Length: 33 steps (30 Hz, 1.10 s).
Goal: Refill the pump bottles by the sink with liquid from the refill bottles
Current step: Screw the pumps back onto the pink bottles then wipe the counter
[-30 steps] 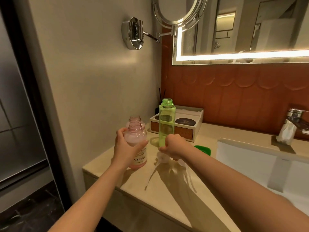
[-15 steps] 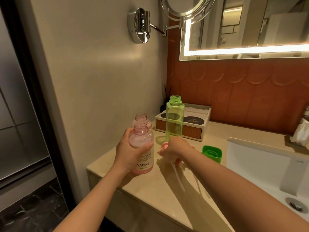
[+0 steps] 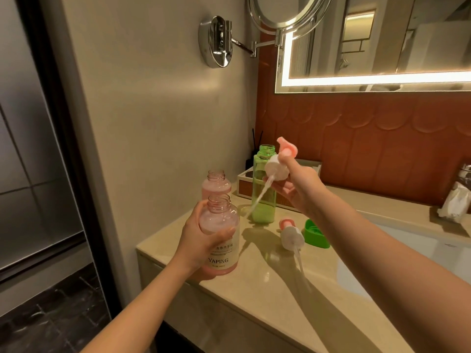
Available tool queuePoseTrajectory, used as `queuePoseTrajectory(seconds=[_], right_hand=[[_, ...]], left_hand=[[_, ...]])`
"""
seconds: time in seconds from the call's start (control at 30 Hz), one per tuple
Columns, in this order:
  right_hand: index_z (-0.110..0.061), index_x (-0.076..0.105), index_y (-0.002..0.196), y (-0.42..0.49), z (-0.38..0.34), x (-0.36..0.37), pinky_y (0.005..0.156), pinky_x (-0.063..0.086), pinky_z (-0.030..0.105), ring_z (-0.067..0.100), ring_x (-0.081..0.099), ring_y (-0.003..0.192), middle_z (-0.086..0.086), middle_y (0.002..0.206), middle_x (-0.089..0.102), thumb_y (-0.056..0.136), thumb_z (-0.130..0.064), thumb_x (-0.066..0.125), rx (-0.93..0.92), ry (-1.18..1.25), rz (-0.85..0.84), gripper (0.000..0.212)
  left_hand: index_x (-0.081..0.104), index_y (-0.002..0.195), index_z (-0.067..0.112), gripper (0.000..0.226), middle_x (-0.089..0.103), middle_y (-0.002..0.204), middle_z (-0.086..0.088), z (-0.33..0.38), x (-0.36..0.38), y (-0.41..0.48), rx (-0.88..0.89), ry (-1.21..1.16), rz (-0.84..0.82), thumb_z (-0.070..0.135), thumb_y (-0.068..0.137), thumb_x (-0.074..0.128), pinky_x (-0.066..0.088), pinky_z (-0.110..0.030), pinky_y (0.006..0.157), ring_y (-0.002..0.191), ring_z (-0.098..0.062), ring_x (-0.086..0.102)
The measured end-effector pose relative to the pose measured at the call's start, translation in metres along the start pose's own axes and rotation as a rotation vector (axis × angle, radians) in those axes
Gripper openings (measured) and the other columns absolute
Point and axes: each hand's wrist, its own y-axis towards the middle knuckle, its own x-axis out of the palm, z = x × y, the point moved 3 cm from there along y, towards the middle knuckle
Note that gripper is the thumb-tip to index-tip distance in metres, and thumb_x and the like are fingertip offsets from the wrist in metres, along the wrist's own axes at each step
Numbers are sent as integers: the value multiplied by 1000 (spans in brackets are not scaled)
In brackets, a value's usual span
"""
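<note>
My left hand (image 3: 201,240) grips an open pink bottle (image 3: 221,235) labelled YAPING, standing at the counter's left edge. A second open pink bottle (image 3: 216,186) stands just behind it. My right hand (image 3: 298,189) holds a pump head (image 3: 277,164) with a pink nozzle and white collar in the air, its tube slanting down left in front of the open green refill bottle (image 3: 263,189). A second pump head (image 3: 291,234) lies on the counter beside the green cap (image 3: 314,234).
The beige counter (image 3: 254,284) ends at a wall on the left. A white sink basin (image 3: 407,256) lies to the right, with a faucet (image 3: 465,174) and a crumpled cloth (image 3: 456,203). A tray box (image 3: 248,183) sits behind the bottles, and a swing-arm mirror (image 3: 285,11) hangs above.
My right hand has lifted one pump head off the counter and raised it above the bottles. My left hand has kept its grip on the pink bottle.
</note>
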Motion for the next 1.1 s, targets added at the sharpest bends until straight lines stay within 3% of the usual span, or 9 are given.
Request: queuePoseTrajectory(seconds=[0.13,0.37,0.43,0.53,0.63,0.8,0.9,0.97,1.1], right_hand=[[-6,47,103,-2,-12,3,74,56,30,23,63,94,11,103,60,88,-29,61,-63,169,76,31],[-3,51,120,0,-26,14,84,55,31,18,61,91,4,97,58,88,-30,60,-189,127,85,43],[-5,56,105,-2,-28,21,84,55,31,18,62,91,3,93,59,89,-30,58,-221,46,33,30],[-13,57,79,-11,-27,37,72,56,24,15,63,84,1,87,62,90,-26,58,-286,-67,-76,17],[-16,59,85,-21,-22,52,72,56,22,15,64,87,3,91,65,90,-24,57,-334,-240,-241,10],[1,59,109,-33,-2,68,93,46,44,34,61,100,29,113,59,90,-20,58,-361,-562,-508,29],[3,57,116,-37,5,70,98,41,53,40,54,110,29,117,58,90,-22,57,-363,-689,-605,36],[3,55,118,-38,7,68,98,43,48,37,55,111,26,118,58,90,-20,58,-350,-731,-647,37],[-8,55,122,-38,13,62,81,50,15,16,60,102,9,116,62,89,-15,59,-326,-833,-728,33]], left_hand=[[54,104,29,68,68,100,7,0,4,-4,8,-21,18,41,42,79,50,-27,78,94,-12,65],[53,107,28,72,67,103,5,2,4,-4,16,-18,14,42,41,78,50,-28,81,96,-15,65],[53,106,29,71,68,101,6,1,4,-3,18,-17,13,42,41,79,50,-27,80,96,-15,65],[54,106,31,70,68,102,6,0,5,-3,18,-26,13,40,41,79,51,-31,83,97,-16,65],[54,106,27,70,68,101,4,0,6,-3,30,-34,12,39,42,79,51,-29,82,96,-16,65],[55,102,23,64,71,92,14,-1,5,-2,45,-33,24,36,43,76,49,-14,69,87,-4,66],[54,101,26,63,70,90,14,-2,5,-1,38,-24,30,35,41,74,48,-12,67,87,-5,66],[55,100,27,61,71,90,16,-3,5,0,38,-9,25,36,42,72,48,-13,67,85,-4,66],[56,102,36,58,69,95,15,-5,4,-1,47,18,20,38,46,71,47,-16,68,88,-6,65]])
